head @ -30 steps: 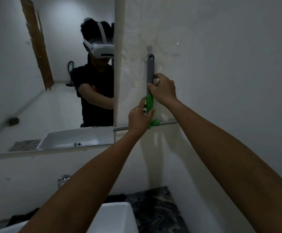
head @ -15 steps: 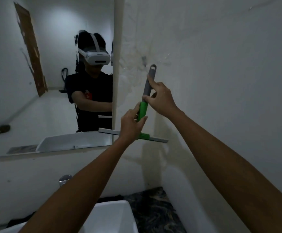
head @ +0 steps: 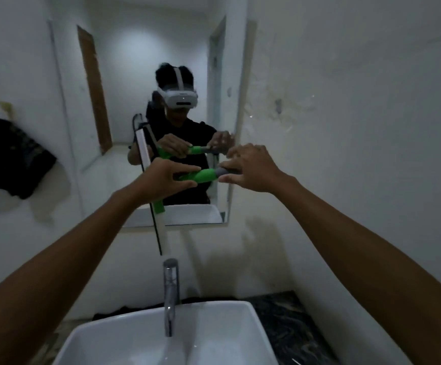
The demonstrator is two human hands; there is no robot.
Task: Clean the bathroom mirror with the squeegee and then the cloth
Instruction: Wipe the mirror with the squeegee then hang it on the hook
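Both grips on squeegee [head: 203, 175] handle: left hand [head: 161, 177] green, right hand [head: 251, 167] grey.

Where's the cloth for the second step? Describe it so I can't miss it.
Start at the mirror above the sink, then look left along the white wall. The dark cloth hangs there, apparently from a wall fitting, the only black, crumpled thing on that wall.
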